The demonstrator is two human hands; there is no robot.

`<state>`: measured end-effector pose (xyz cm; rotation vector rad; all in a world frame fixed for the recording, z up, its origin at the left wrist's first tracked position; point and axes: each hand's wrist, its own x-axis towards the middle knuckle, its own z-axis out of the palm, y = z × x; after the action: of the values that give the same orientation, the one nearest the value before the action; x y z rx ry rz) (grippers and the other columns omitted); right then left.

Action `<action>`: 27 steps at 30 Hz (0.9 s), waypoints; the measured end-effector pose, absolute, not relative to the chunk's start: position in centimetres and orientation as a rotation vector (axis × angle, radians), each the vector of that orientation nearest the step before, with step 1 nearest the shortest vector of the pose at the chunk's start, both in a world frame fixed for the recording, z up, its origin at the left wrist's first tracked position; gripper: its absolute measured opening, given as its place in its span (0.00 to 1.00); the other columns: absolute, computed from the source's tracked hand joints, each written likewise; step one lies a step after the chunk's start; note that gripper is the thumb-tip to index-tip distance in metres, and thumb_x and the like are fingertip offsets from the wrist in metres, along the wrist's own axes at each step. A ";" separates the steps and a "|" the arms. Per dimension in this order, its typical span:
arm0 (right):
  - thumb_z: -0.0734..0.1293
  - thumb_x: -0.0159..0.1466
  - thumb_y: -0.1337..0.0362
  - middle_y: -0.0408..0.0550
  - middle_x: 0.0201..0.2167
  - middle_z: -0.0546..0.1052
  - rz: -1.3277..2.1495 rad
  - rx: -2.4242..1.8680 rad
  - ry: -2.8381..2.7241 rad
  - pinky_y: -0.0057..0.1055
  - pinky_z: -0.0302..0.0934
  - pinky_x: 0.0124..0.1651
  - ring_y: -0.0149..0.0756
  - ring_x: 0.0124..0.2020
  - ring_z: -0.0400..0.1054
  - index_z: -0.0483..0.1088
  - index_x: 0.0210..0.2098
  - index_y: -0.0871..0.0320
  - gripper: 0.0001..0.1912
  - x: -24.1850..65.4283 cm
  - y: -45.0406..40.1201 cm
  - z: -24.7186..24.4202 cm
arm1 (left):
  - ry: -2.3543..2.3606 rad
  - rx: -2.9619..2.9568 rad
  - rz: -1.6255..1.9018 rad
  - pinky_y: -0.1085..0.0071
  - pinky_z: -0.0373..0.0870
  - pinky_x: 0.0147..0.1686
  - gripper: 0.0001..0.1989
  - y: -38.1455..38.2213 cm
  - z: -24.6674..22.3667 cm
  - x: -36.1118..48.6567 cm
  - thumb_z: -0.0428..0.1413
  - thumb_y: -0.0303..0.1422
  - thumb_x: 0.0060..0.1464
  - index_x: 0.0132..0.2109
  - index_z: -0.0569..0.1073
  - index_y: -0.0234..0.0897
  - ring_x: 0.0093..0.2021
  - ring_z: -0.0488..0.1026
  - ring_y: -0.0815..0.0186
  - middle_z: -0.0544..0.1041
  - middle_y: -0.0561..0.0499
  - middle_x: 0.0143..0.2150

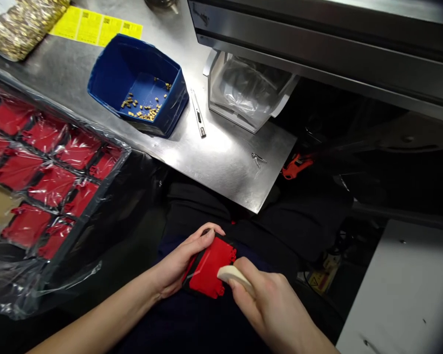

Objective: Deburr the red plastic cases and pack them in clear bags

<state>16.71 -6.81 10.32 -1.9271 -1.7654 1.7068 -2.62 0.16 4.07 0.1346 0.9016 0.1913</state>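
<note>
A red plastic part with black edges (211, 268) is held over the lap at the bottom middle. My left hand (182, 260) is closed around its left side, with the thumb near its top edge. My right hand (260, 292) grips a cream-coloured tool (236, 278), whose rounded end lies at the right edge of the red face. Whether that end touches the part, I cannot tell.
On the metal table (229, 172) are a blue bin (177, 101) with small brass pieces, a cutter knife (198, 115) and a grey bin (231, 115) with clear plastic. A plastic-lined crate (107, 189) of red parts stands left. A grey surface (402, 295) is lower right.
</note>
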 end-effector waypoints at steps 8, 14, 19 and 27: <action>0.56 0.74 0.58 0.38 0.26 0.75 1.699 -1.944 -1.782 0.28 0.49 0.26 0.32 0.22 0.68 0.64 0.40 0.51 0.09 16.5 -6.9 10.0 | 0.967 0.065 0.232 0.66 0.75 0.41 0.18 -0.1 3.7 -2.2 0.62 0.47 0.60 0.49 0.74 0.41 0.41 0.79 0.56 0.79 0.48 0.39; 0.56 0.74 0.58 0.40 0.27 0.77 1.663 -1.988 -1.749 0.27 0.51 0.27 0.34 0.24 0.71 0.66 0.43 0.52 0.09 16.5 -6.5 9.7 | 0.962 0.019 0.255 0.67 0.75 0.39 0.16 -0.2 3.7 -2.0 0.61 0.46 0.62 0.47 0.75 0.39 0.37 0.78 0.60 0.80 0.48 0.38; 0.57 0.74 0.59 0.41 0.26 0.77 1.670 -1.948 -1.789 0.27 0.51 0.27 0.34 0.23 0.71 0.67 0.43 0.53 0.10 16.5 -6.0 9.5 | 0.999 -0.043 0.252 0.68 0.76 0.38 0.15 -0.5 3.3 -2.1 0.60 0.47 0.63 0.46 0.75 0.39 0.37 0.78 0.59 0.79 0.49 0.37; 0.56 0.76 0.58 0.42 0.29 0.79 1.589 -1.892 -1.869 0.28 0.51 0.28 0.35 0.26 0.74 0.70 0.47 0.53 0.12 16.3 -6.2 8.9 | 0.989 -0.102 0.245 0.67 0.76 0.43 0.20 -0.9 2.5 -2.1 0.56 0.50 0.64 0.45 0.77 0.36 0.37 0.78 0.60 0.81 0.45 0.39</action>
<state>16.27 -6.25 8.86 -1.8920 -1.8691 1.5892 -2.09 -0.85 2.53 -0.1015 0.9889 0.2447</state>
